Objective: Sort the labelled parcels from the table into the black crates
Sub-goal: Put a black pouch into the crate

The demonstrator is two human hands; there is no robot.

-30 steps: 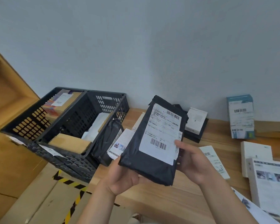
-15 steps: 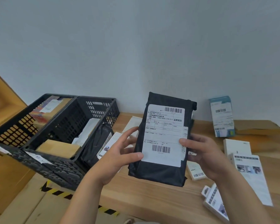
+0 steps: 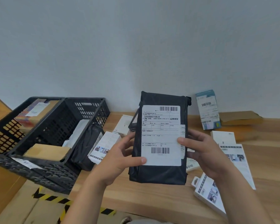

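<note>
I hold a black poly-bag parcel (image 3: 160,173) upright above the wooden table (image 3: 152,199), its white shipping label facing me. My left hand (image 3: 120,160) grips its left edge, thumb on the label's lower corner. My right hand (image 3: 204,152) grips the right edge, thumb on the label. Two black crates stand at the left: the nearer crate (image 3: 58,170) holds a brown box, a white parcel and a black bag; the far crate (image 3: 6,131) holds a labelled carton.
Several white boxes lie on the table around my hands, among them one (image 3: 103,146) beside the crate and one (image 3: 207,194) at the right front. A blue-white box (image 3: 208,110) stands by the wall next to a flat brown carton (image 3: 239,118). Cardboard with hazard tape (image 3: 52,199) lies below.
The parcel turned from tilted to upright and rose slightly. My left hand shifted from under it to its left edge. The view swung to the right.
</note>
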